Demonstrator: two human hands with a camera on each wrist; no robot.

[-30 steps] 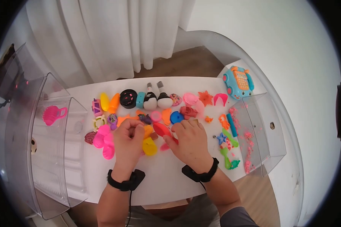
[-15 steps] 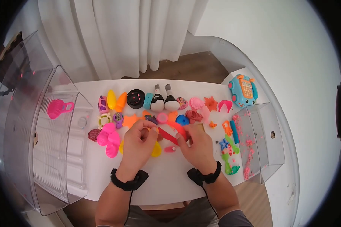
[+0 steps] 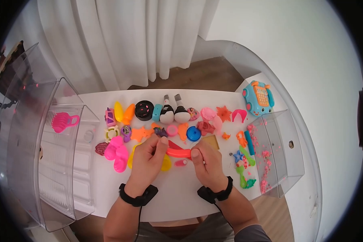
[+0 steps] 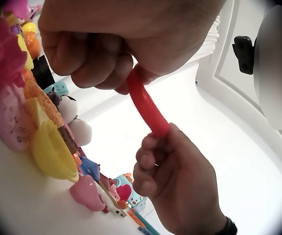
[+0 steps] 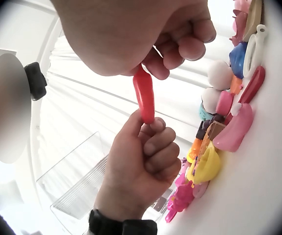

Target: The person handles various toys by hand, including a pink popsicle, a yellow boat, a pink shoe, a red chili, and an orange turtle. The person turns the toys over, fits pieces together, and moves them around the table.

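Lower and more level than half a second ago, the red curved toy (image 3: 178,153) now bridges the two hands at the head view's centre, its left end pinched by the left hand (image 3: 148,155), its right end by the right hand (image 3: 209,163). Left-wrist view: it slants through the middle, with a yellow toy (image 4: 54,152) at left. Right-wrist view: it stands nearly upright in the upper middle, a pink toy (image 5: 236,131) at right.

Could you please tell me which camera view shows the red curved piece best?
The left wrist view: the red curved piece appears large there, its bend clear between the left hand and right hand. The right wrist view shows it shorter and straighter; the head view shows it small, from above.
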